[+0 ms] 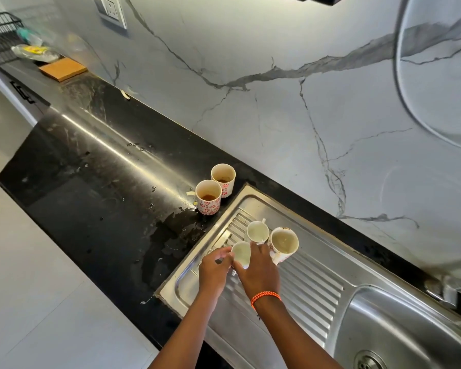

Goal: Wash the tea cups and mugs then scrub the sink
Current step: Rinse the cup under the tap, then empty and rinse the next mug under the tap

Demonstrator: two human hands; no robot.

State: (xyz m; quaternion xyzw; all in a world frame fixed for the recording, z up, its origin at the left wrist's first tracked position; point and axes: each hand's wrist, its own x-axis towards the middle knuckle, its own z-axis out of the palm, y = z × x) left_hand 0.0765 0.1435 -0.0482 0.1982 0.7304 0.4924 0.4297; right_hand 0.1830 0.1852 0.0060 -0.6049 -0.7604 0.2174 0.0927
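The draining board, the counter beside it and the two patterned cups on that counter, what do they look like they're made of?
Draining board: looks like stainless steel with a brushed sheen, pressed ribs and soft reflections.
Counter: probably polished black stone, perhaps granite; dark, glossy, with a bright streak of glare and water lying on it.
Patterned cups: likely glazed ceramic; smooth white walls with red printed flowers and brown dregs inside.

text: no readable words or numbers | yellow packet on far counter: print too blurred to read
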